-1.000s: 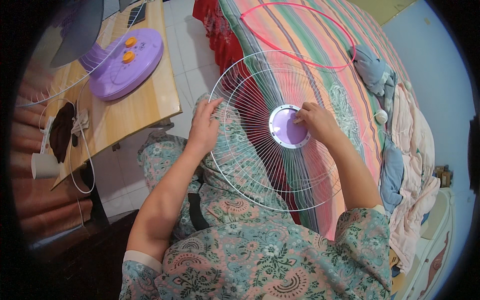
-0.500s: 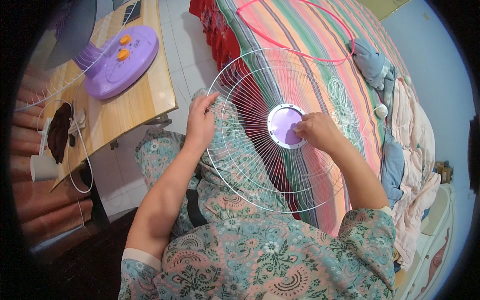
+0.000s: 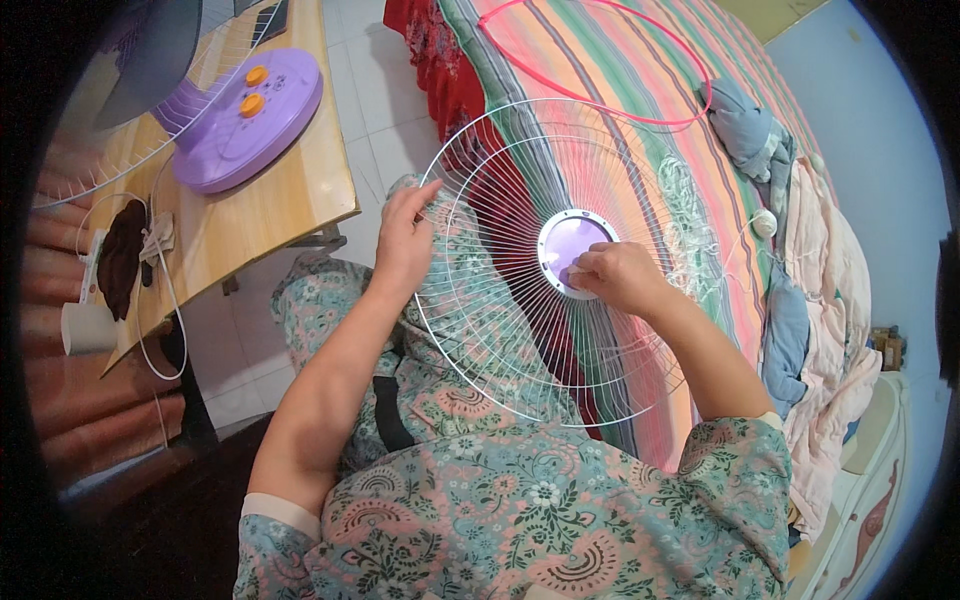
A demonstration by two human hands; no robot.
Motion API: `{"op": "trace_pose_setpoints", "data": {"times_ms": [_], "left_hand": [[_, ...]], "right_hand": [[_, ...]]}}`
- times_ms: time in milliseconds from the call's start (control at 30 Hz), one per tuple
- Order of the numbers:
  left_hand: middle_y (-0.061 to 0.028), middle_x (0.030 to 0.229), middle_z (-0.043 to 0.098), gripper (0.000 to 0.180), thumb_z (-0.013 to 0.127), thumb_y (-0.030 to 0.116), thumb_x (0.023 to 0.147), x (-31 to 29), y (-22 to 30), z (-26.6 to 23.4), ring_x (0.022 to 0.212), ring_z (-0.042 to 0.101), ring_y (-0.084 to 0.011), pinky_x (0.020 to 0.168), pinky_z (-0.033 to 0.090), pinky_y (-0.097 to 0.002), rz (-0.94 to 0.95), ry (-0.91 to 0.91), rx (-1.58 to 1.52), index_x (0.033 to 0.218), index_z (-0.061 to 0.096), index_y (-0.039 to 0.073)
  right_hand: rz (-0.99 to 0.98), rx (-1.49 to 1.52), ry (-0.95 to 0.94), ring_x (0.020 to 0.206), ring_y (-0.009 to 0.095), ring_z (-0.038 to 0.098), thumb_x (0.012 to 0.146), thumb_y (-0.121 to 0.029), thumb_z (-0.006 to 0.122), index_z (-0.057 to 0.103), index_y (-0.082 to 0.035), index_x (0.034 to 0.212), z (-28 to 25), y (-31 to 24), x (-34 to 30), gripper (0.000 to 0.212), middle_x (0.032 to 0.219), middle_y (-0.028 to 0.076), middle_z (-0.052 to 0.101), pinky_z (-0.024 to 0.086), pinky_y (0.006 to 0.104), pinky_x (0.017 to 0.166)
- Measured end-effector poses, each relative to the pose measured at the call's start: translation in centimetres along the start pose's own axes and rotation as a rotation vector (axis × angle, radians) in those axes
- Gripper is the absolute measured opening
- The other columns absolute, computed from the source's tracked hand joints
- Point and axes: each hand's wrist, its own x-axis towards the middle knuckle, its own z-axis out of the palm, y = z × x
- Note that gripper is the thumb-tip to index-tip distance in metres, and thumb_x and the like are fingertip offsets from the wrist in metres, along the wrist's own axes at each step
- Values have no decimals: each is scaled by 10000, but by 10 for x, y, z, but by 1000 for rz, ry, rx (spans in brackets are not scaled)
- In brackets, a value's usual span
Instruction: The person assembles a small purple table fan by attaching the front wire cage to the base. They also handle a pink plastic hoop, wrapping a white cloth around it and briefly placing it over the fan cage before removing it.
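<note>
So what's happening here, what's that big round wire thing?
A person has a round wire fan cover in front of them, over their legs and the edge of a striped bedspread. The left hand is at its rim. The right hand has its fingers at the purple disc in the middle. A purple fan base with orange knobs stands on the wooden table to the left.
</note>
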Motion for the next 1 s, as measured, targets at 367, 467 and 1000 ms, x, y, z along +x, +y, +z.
{"op": "trace_pose_setpoints", "data": {"times_ms": [367,467,1000], "left_hand": [[-106,1079,527,480,416,-73,763,1,5,-3,926,512,-217,864,413,-286,23,24,-16,1206,561,39],[-103,1060,511,475,413,-71,766,1,11,-6,894,504,-212,852,412,-275,-8,15,-25,1206,559,35],[-115,1078,502,498,413,-66,753,-2,11,-6,883,514,-225,852,426,-297,-18,-1,18,1216,554,50]], "right_hand": [[510,122,269,631,374,598,809,-328,618,635,-24,661,33,-36,22,338,653,184,607,460,453,587],[599,183,276,653,365,611,808,-328,625,659,-36,720,35,-35,27,306,656,172,615,470,446,608],[443,326,399,782,290,647,768,-168,668,667,-71,873,33,-32,26,143,838,105,674,498,378,681]]}}
